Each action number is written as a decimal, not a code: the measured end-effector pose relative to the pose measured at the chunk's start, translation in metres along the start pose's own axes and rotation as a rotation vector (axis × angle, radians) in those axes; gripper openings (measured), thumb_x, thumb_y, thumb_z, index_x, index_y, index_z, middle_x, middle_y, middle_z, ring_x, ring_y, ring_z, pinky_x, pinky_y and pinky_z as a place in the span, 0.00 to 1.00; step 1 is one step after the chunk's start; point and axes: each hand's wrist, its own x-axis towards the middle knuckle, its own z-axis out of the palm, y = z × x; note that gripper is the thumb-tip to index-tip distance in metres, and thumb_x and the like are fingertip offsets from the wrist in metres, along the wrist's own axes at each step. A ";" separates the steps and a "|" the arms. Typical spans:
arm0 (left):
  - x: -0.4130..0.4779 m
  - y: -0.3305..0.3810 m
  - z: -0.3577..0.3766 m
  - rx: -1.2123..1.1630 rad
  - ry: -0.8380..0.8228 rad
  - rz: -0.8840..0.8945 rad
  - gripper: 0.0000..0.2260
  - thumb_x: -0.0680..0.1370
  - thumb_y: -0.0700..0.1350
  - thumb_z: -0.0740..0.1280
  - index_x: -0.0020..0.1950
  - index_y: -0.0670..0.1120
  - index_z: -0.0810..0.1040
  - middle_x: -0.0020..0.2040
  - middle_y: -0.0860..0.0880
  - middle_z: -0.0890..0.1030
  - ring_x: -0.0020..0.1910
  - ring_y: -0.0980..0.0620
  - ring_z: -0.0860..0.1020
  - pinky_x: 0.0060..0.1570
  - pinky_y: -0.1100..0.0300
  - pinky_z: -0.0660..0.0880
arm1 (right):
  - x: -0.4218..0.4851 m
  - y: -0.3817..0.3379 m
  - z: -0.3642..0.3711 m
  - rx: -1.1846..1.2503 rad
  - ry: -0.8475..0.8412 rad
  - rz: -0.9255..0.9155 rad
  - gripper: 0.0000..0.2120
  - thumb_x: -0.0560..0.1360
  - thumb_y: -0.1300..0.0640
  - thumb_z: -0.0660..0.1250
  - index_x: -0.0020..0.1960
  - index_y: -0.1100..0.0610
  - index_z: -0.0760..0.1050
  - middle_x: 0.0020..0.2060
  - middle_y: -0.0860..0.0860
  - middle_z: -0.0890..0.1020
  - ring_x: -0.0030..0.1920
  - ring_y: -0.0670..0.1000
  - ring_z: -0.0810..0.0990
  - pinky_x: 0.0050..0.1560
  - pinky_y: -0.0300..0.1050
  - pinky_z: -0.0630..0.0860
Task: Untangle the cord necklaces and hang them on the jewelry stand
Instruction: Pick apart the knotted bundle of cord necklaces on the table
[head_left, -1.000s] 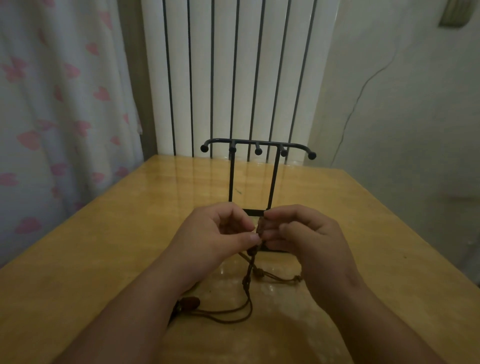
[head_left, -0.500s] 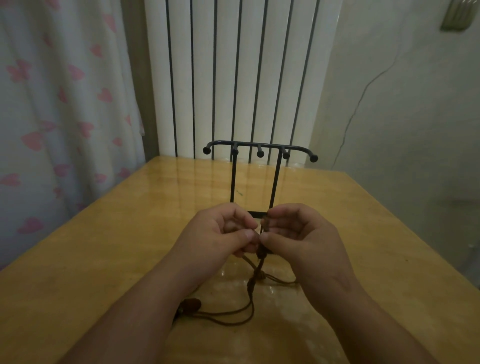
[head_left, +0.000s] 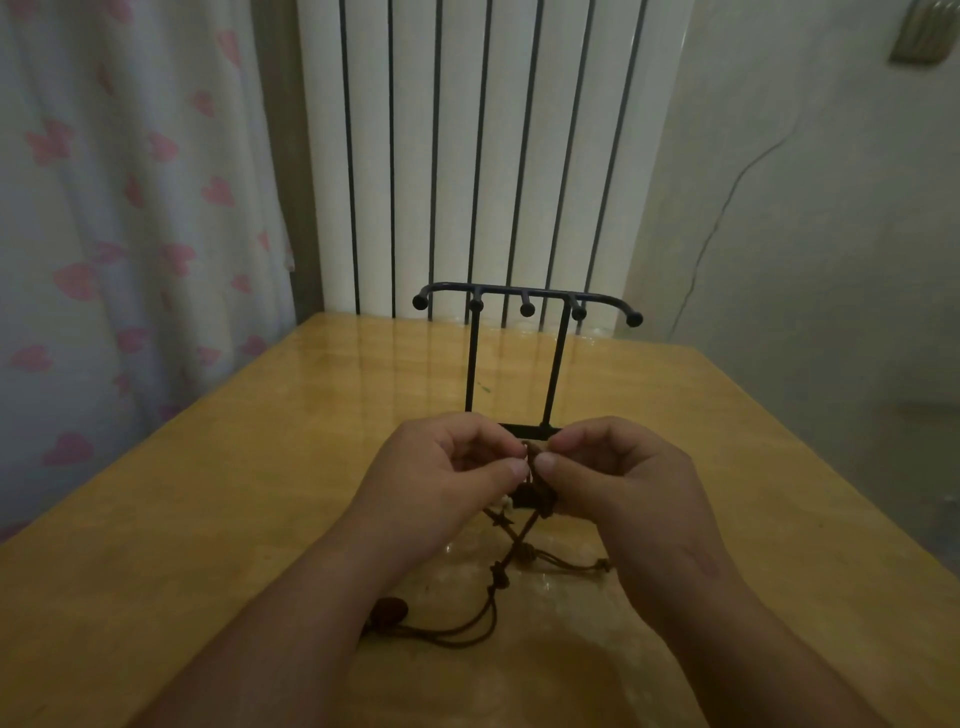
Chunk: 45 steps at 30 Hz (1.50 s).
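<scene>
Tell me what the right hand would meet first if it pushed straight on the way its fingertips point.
Likely the left hand: the right hand points leftward at it, only the pinched cord necklaces between them.

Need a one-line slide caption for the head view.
Left hand and right hand pinch tangled cord necklaces over a wooden table, before the black jewelry stand.

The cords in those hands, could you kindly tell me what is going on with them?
A person is untangling cords at a wooden table. The left hand and right hand each pinch the tangle, close together, just in front of the stand. Knotted strands trail down onto the table, with a brown bead beside the left forearm. The stand's pegs are bare; nothing is hung yet.
</scene>
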 end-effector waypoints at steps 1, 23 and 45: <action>0.000 0.000 0.000 0.000 -0.004 0.008 0.04 0.74 0.43 0.73 0.46 0.53 0.84 0.42 0.54 0.85 0.44 0.56 0.83 0.46 0.58 0.81 | 0.000 0.000 0.000 0.003 0.000 0.004 0.03 0.71 0.66 0.72 0.45 0.61 0.80 0.37 0.55 0.85 0.38 0.52 0.85 0.36 0.38 0.80; -0.003 -0.001 0.003 0.267 0.052 0.145 0.08 0.73 0.44 0.72 0.38 0.57 0.80 0.36 0.60 0.81 0.34 0.62 0.78 0.33 0.71 0.72 | 0.000 0.002 0.003 -0.670 -0.030 -0.226 0.17 0.75 0.60 0.69 0.41 0.43 0.64 0.37 0.42 0.81 0.39 0.38 0.80 0.39 0.41 0.81; -0.002 0.000 0.000 0.313 0.057 0.155 0.10 0.72 0.42 0.71 0.36 0.58 0.79 0.33 0.63 0.80 0.33 0.64 0.77 0.31 0.72 0.70 | 0.002 0.005 0.000 -0.651 -0.145 -0.211 0.07 0.75 0.56 0.69 0.44 0.43 0.79 0.34 0.42 0.82 0.36 0.40 0.81 0.37 0.35 0.79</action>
